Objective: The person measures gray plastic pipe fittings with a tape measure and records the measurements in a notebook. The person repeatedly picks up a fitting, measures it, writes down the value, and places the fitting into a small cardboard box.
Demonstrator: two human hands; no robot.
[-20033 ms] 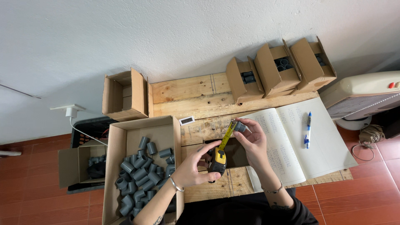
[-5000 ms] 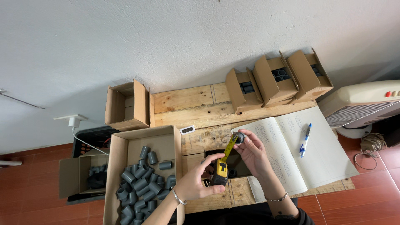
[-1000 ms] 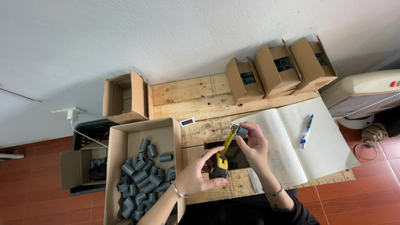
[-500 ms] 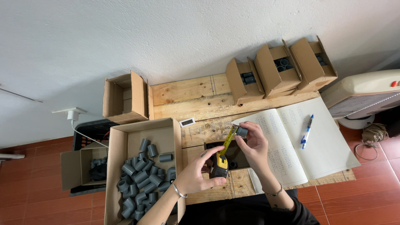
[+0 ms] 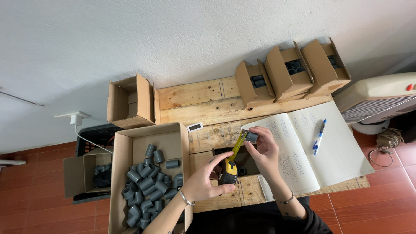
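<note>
While hands measure, open ledger (image 5: 303, 147), pen (image 5: 319, 136), fittings box (image 5: 149, 173) alongside.

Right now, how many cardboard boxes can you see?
6: three small boxes in a row by the wall, an open box at the table's left end, a big box of grey fittings, and one on the floor.
</note>
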